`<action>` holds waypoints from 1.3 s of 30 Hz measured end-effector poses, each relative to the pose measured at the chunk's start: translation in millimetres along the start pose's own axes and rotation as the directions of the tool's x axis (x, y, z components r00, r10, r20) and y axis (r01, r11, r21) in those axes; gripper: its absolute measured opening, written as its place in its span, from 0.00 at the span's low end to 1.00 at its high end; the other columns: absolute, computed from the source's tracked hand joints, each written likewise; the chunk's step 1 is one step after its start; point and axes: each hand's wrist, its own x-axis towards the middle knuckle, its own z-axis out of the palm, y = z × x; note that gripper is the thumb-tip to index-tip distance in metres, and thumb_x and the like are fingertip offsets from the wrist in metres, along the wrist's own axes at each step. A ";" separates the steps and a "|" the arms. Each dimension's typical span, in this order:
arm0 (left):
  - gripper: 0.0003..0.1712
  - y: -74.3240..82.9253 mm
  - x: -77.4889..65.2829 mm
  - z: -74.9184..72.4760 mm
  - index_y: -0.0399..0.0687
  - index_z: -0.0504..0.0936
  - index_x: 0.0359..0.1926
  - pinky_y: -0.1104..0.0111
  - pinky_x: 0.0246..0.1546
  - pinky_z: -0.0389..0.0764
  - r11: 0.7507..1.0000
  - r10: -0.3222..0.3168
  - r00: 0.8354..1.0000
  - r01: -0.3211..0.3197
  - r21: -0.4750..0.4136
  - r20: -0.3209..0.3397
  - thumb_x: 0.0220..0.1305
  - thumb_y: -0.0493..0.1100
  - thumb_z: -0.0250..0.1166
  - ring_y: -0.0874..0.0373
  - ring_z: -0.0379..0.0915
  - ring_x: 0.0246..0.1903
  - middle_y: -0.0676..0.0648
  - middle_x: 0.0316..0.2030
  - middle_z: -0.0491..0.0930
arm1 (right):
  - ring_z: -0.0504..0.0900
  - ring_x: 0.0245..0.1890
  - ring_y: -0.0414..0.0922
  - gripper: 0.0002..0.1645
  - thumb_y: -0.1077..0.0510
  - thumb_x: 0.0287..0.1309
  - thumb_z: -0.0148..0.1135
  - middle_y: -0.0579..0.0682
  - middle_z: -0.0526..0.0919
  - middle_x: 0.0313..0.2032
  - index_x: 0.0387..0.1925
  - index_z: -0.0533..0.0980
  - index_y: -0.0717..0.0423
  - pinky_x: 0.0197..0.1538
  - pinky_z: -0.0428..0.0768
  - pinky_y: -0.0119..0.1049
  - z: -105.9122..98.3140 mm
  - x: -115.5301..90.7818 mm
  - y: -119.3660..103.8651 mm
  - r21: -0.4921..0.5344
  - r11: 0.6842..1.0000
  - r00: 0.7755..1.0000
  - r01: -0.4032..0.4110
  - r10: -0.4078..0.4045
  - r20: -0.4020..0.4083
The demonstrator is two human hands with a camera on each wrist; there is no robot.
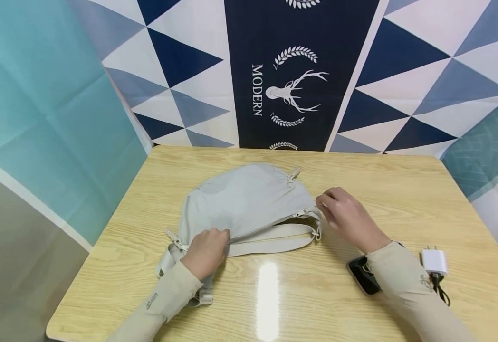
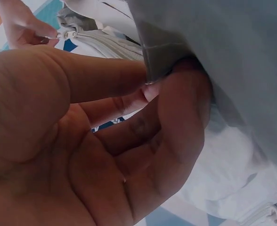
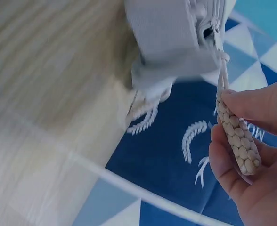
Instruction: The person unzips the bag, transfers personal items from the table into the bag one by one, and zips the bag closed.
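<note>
A light grey fabric bag (image 1: 249,194) lies on the table, its straps (image 1: 270,246) toward the front. At its near edge my left hand (image 1: 206,251) pinches the fabric between thumb and fingers; the left wrist view shows the fold of cloth (image 2: 164,42) in that grip. My right hand (image 1: 349,216), off the bag's right end, holds a braided zipper pull (image 3: 240,139) between thumb and fingers. The pull's cord runs taut to the zipper slider (image 1: 299,214) at the right end. The zipper gapes slightly near that slider.
Partly under the right sleeve lies a black smartphone (image 1: 364,275). Right of it are a white charger plug (image 1: 434,261) and a black cable (image 1: 439,287). Another braided pull (image 1: 172,235) hangs at the bag's left end. Patterned cloth (image 1: 189,71) stands behind the wooden table (image 1: 116,285).
</note>
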 end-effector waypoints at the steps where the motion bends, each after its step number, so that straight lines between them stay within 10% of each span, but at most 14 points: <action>1: 0.08 -0.8 -0.1 -0.4 0.41 0.79 0.27 0.64 0.12 0.73 1.000 -0.007 1.000 0.007 0.001 0.001 0.51 0.28 0.70 0.52 0.73 0.14 0.44 0.18 0.77 | 0.80 0.39 0.51 0.10 0.73 0.52 0.70 0.55 0.81 0.37 0.35 0.82 0.61 0.40 0.81 0.46 -1.3 -0.3 2.5 -0.006 1.000 1.000 -0.007 0.007 -0.004; 23: 0.05 -5.4 -0.5 -5.2 0.40 0.82 0.30 0.63 0.15 0.75 0.998 -0.061 0.993 0.064 -0.026 0.101 0.56 0.29 0.70 0.52 0.75 0.16 0.43 0.20 0.79 | 0.79 0.39 0.50 0.11 0.70 0.53 0.70 0.53 0.81 0.39 0.39 0.81 0.59 0.37 0.80 0.48 -24.4 -38.8 20.9 0.009 0.998 0.996 -0.067 0.067 0.055; 31: 0.08 -6.9 -5.3 1.4 0.44 0.83 0.28 0.63 0.17 0.78 0.994 0.079 0.995 -0.084 0.064 0.066 0.50 0.30 0.74 0.53 0.78 0.19 0.46 0.20 0.80 | 0.78 0.36 0.48 0.10 0.70 0.53 0.70 0.52 0.79 0.36 0.38 0.80 0.59 0.35 0.80 0.46 -20.1 -49.6 23.2 -0.004 0.996 0.995 -0.085 0.085 0.057; 39: 0.06 -13.6 -9.2 3.4 0.42 0.85 0.32 0.65 0.17 0.79 0.969 0.154 0.987 -0.142 0.202 -0.043 0.54 0.29 0.72 0.53 0.78 0.21 0.44 0.23 0.81 | 0.68 0.25 0.33 0.05 0.66 0.59 0.68 0.41 0.76 0.29 0.36 0.80 0.55 0.27 0.72 0.32 -33.0 -52.2 6.3 0.107 0.976 0.952 -0.191 0.157 0.264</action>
